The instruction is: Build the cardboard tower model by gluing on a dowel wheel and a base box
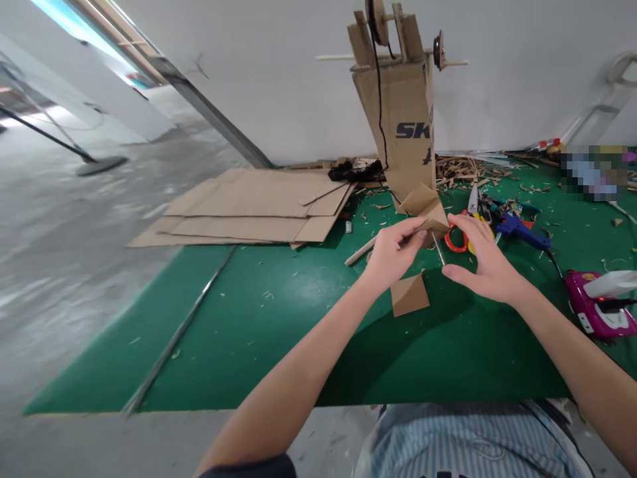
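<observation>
Standing against a white wall (239, 79), one green worktop (279, 345) carries one cardboard tower (405, 99) and, leftward, one stack of cardboard sheets (249, 196). Before the tower, the left hand (398, 251) pinches one folded cardboard piece (434, 214); the right hand (480, 262) is spread wide, thumb beside one thin rod (438, 250), its long axis sloping from the piece towards the person, slightly right.

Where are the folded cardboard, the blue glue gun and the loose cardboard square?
Folded cardboard (436, 212): head view, on its lower panel.
Blue glue gun (523, 230): head view, on its body.
Loose cardboard square (410, 296): head view, middle of its flat face.
</observation>
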The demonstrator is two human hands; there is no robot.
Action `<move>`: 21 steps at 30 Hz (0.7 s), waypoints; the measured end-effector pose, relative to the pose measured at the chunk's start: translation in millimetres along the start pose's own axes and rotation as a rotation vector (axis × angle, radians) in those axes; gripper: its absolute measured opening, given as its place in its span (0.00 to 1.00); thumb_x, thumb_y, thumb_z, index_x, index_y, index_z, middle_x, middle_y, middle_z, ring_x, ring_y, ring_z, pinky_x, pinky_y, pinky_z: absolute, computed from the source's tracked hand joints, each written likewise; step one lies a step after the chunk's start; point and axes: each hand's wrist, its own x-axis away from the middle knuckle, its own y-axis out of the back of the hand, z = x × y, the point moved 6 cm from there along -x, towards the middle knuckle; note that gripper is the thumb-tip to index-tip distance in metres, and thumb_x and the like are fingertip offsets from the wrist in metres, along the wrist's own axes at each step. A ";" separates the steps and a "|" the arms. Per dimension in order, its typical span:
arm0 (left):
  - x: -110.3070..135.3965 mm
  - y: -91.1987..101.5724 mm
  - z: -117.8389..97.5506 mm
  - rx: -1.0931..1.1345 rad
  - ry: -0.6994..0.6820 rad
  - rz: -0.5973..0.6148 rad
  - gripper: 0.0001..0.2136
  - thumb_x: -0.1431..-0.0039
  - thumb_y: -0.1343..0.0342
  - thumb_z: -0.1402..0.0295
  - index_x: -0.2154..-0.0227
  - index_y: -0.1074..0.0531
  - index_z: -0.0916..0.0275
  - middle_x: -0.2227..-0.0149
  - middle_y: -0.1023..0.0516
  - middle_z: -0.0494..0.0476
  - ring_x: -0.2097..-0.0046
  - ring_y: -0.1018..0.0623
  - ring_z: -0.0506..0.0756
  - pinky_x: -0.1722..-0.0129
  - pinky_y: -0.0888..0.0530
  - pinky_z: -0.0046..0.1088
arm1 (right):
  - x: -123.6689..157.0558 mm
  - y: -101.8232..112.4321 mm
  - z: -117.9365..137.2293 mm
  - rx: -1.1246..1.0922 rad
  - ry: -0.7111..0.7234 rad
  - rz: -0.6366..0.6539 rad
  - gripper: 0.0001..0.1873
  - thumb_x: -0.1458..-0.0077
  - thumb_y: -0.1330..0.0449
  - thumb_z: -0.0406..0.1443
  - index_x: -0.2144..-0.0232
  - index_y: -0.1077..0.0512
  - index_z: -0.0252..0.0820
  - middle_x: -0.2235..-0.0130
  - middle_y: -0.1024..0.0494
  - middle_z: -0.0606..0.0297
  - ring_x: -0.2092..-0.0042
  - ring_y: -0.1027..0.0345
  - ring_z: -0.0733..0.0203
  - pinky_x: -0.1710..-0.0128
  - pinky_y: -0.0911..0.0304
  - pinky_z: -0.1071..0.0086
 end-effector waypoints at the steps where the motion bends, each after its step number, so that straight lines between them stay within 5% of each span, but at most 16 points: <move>1: -0.7 -1.3 -1.2 0.015 0.003 0.047 0.14 0.37 0.49 0.70 0.55 0.21 0.63 0.59 0.16 0.58 0.61 0.19 0.54 0.61 0.22 0.31 | 0.5 -1.3 -0.7 -0.003 0.005 0.010 0.39 0.40 0.42 0.55 0.33 0.47 0.51 0.35 0.37 0.52 0.34 0.47 0.41 0.37 0.47 0.43; 9: 3.7 -15.9 -7.5 0.085 0.025 0.217 0.14 0.38 0.49 0.72 0.54 0.20 0.62 0.65 0.18 0.56 0.64 0.21 0.53 0.65 0.24 0.28 | 1.9 -9.2 -5.3 -0.113 -0.020 -0.010 0.44 0.48 0.38 0.60 0.36 0.38 0.46 0.42 0.29 0.49 0.42 0.37 0.42 0.44 0.37 0.45; 21: 5.9 -19.9 -13.9 0.155 0.069 0.233 0.13 0.37 0.48 0.74 0.57 0.19 0.64 0.68 0.19 0.55 0.64 0.22 0.52 0.61 0.25 0.27 | -1.3 -4.5 -5.8 -0.187 -0.006 -0.081 0.39 0.52 0.34 0.60 0.45 0.30 0.45 0.50 0.23 0.54 0.50 0.31 0.47 0.51 0.33 0.52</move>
